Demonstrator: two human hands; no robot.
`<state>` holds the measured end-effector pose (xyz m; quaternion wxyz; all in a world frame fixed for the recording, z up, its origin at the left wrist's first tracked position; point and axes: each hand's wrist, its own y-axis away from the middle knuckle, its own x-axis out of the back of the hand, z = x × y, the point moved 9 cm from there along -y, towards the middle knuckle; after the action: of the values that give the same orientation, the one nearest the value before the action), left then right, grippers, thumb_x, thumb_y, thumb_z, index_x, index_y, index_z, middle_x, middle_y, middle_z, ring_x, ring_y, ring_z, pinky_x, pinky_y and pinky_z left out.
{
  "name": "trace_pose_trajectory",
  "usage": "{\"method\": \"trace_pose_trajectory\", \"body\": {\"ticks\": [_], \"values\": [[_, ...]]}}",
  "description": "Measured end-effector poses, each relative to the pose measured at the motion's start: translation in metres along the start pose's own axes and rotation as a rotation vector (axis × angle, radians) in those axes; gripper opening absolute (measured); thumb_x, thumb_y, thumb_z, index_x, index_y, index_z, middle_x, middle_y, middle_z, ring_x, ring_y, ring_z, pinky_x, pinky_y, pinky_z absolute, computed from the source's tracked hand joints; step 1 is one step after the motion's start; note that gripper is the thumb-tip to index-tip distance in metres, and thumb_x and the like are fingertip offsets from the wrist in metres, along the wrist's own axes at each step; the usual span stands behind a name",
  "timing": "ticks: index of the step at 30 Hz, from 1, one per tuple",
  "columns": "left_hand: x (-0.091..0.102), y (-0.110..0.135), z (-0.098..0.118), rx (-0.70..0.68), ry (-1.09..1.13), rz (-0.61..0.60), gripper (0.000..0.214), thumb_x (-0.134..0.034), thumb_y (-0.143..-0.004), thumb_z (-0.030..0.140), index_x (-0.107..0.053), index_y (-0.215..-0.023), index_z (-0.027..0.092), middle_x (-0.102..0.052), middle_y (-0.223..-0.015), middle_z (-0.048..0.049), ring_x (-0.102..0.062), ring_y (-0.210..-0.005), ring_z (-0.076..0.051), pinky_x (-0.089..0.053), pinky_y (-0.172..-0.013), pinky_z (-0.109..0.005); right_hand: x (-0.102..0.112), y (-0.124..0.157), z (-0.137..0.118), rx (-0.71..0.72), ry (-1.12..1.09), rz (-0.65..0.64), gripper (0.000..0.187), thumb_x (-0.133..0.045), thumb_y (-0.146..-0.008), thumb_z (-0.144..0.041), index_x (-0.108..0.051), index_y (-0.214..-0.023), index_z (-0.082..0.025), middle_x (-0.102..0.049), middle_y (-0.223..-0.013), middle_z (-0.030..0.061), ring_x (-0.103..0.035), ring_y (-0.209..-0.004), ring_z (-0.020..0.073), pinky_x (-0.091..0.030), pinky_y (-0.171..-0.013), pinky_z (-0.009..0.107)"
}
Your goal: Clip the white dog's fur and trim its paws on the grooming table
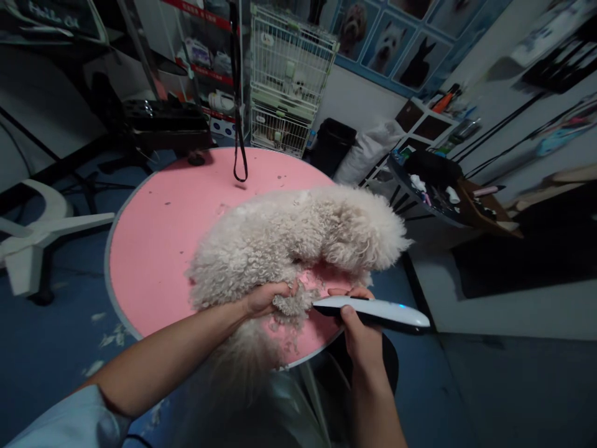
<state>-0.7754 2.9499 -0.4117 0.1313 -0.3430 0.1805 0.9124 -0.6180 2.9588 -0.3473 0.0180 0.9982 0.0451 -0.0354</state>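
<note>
A curly-haired white dog (261, 239) lies on a round pink grooming table (153, 249), its fluffy head towards the right. My left hand (265, 298) is closed around one of its legs, and the furry paw (293, 305) sticks out past my fingers. In my right hand (357, 323) is a white and black hair clipper (373, 310) with a small blue light. The narrow tip of the clipper points left, close against the paw; whether it touches the fur I cannot tell. Cut tufts of hair lie on the pink top around the paw.
A black strap loop (240, 162) hangs over the table's back. Wire cages (291, 74) and a black bin (333, 143) stand behind. At right is a small side table (438, 199) with tools. A white chair base (32, 236) stands on the floor at left.
</note>
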Motion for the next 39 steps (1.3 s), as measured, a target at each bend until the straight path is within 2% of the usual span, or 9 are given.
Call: {"method": "trace_pose_trajectory", "body": {"ticks": [4,10,14,19,22,25,28,34,39], "values": [[0.004,-0.001,-0.006,0.022,-0.009,0.011,0.011,-0.058,-0.054,0.023,-0.051,-0.060,0.016,-0.048,-0.059,0.0006,-0.044,-0.053,-0.011,-0.035,-0.050,-0.024,-0.010,0.023,-0.011,0.225,0.237,0.058,0.034,-0.074,-0.071,-0.033,-0.050,-0.093,-0.024,-0.068,-0.103,0.0051,-0.068,-0.090,0.0202,-0.055,-0.075,0.034],[0.009,0.000,-0.008,0.030,-0.012,0.023,0.012,-0.061,-0.058,0.023,-0.050,-0.062,0.016,-0.047,-0.058,0.0021,-0.042,-0.050,-0.010,-0.034,-0.048,-0.022,-0.032,0.045,-0.018,0.605,0.468,0.090,0.046,-0.079,-0.064,-0.026,-0.049,-0.100,-0.025,-0.067,-0.113,0.0109,-0.067,-0.099,0.0250,-0.055,-0.079,0.039],[0.008,0.000,-0.002,-0.002,0.002,0.054,0.012,-0.060,-0.054,0.021,-0.051,-0.058,0.015,-0.049,-0.058,0.0014,-0.044,-0.053,-0.010,-0.036,-0.051,-0.022,-0.021,0.026,-0.007,0.430,0.257,-0.007,0.040,-0.072,-0.072,-0.034,-0.049,-0.103,-0.023,-0.061,-0.122,0.0134,-0.061,-0.112,0.0268,-0.050,-0.089,0.044],[0.002,0.000,-0.004,0.025,0.008,0.012,0.012,-0.058,-0.052,0.022,-0.050,-0.057,0.015,-0.048,-0.057,0.0014,-0.043,-0.052,-0.010,-0.033,-0.049,-0.023,0.018,0.004,-0.015,0.377,-0.012,0.115,0.047,-0.073,-0.070,-0.039,-0.044,-0.105,-0.026,-0.066,-0.097,0.0044,-0.065,-0.092,0.0219,-0.052,-0.082,0.043],[-0.001,0.000,-0.004,0.032,0.015,-0.014,0.012,-0.059,-0.053,0.022,-0.049,-0.057,0.016,-0.049,-0.058,0.0008,-0.044,-0.053,-0.010,-0.033,-0.050,-0.023,0.012,-0.006,-0.020,0.270,0.035,-0.089,0.039,-0.074,-0.069,-0.031,-0.049,-0.098,-0.025,-0.067,-0.102,0.0059,-0.065,-0.096,0.0240,-0.052,-0.084,0.045],[-0.003,0.001,-0.005,0.048,0.028,-0.028,0.012,-0.058,-0.052,0.022,-0.048,-0.055,0.017,-0.048,-0.059,0.0002,-0.045,-0.055,-0.011,-0.034,-0.050,-0.024,0.000,-0.005,-0.035,0.282,0.146,-0.320,0.031,-0.075,-0.067,-0.029,-0.057,-0.092,-0.024,-0.065,-0.109,0.0078,-0.061,-0.106,0.0273,-0.048,-0.091,0.048],[-0.003,0.001,-0.007,0.065,0.028,-0.034,0.011,-0.057,-0.051,0.022,-0.048,-0.055,0.017,-0.047,-0.060,-0.0002,-0.045,-0.057,-0.012,-0.034,-0.050,-0.024,-0.007,-0.003,-0.042,0.284,0.230,-0.438,0.033,-0.072,-0.070,-0.021,-0.058,-0.100,-0.025,-0.065,-0.112,0.0079,-0.061,-0.108,0.0276,-0.047,-0.093,0.051],[-0.006,0.001,-0.006,0.054,0.026,-0.078,0.009,-0.057,-0.052,0.020,-0.050,-0.055,0.016,-0.047,-0.059,-0.0002,-0.044,-0.057,-0.012,-0.035,-0.053,-0.025,-0.015,-0.006,-0.032,0.208,0.194,-0.509,0.032,-0.072,-0.073,-0.024,-0.056,-0.101,-0.025,-0.067,-0.111,0.0072,-0.063,-0.108,0.0271,-0.049,-0.093,0.052],[-0.009,0.001,-0.005,0.051,0.028,-0.103,0.008,-0.056,-0.052,0.020,-0.049,-0.054,0.016,-0.048,-0.060,-0.0006,-0.045,-0.058,-0.012,-0.036,-0.056,-0.025,-0.014,-0.013,-0.030,0.215,0.095,-0.443,0.034,-0.073,-0.074,-0.030,-0.053,-0.101,-0.026,-0.067,-0.106,0.0051,-0.065,-0.101,0.0243,-0.052,-0.090,0.049]]}}
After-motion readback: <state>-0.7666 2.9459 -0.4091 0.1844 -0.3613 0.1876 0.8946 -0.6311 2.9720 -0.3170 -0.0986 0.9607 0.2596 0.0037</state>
